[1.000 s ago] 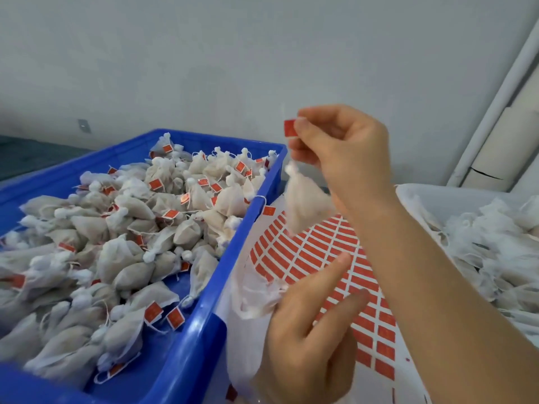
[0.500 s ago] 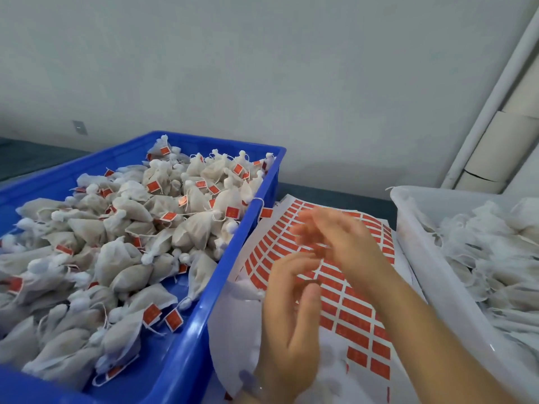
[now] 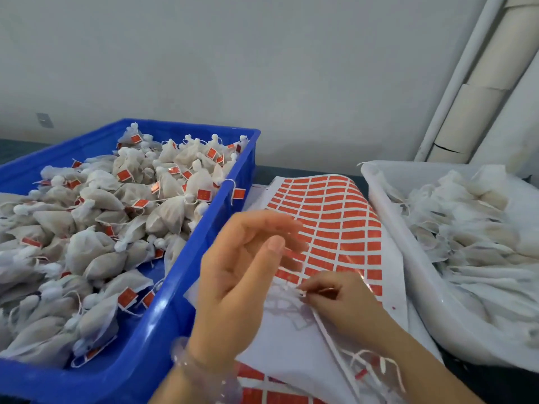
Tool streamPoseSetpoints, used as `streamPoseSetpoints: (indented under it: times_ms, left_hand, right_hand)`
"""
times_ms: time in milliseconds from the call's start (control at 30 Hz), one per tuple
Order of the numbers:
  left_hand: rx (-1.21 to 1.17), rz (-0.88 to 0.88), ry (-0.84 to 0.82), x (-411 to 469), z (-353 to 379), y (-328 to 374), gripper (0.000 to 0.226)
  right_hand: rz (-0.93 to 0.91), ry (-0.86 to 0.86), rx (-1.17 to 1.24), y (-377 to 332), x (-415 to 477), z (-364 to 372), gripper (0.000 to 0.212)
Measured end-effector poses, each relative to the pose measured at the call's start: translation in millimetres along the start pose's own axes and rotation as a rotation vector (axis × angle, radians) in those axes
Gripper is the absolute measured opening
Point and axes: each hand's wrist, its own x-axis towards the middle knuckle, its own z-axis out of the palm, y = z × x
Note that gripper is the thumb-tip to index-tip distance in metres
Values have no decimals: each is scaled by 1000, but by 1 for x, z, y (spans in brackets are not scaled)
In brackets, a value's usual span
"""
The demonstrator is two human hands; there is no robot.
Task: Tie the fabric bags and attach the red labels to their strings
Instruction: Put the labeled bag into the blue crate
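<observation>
Head view: blue crate (image 3: 163, 325), at left, held tagged fabric bags (image 3: 96, 252).
Left hand (image 3: 242, 272): fingers apart, empty, above the sheet.
Right hand (image 3: 344, 304): fingertips pinched label sheet (image 3: 335, 217).

Cardboard tubes (image 3: 478, 112) stand beside a white pipe (image 3: 457, 83) (far right corner)

Dark table (image 3: 309, 170), blue crate (image 3: 163, 310) left, label sheet (image 3: 335, 217) middle, white tray (image 3: 408, 258) right

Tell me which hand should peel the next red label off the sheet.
Right, probably. The right hand pinches at the label sheet beside the remaining red labels; the left hand hovers open above it, holding nothing.
</observation>
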Motion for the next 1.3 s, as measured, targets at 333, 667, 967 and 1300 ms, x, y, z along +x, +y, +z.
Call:
streamPoseSetpoints:
  times_ms: [333, 667, 967, 1300]
  left_hand:
    - [1123, -402, -511, -9, -14, -9, 27]
    - [1203, -356, -270, -35, -20, 16, 40]
    - [1075, 104, -188, -43, -21, 46, 30]
    - [1080, -371, -664, -28, 48, -11, 48]
  right_hand:
    - [-205, -170, -440, -10, -22, -6, 52]
    - [-118, 39, 60, -25, -56, -26, 32]
    - [-54, -243, -499, 2, -51, -17, 35]
    - [-64, 266, -254, -51, -50, -81, 33]
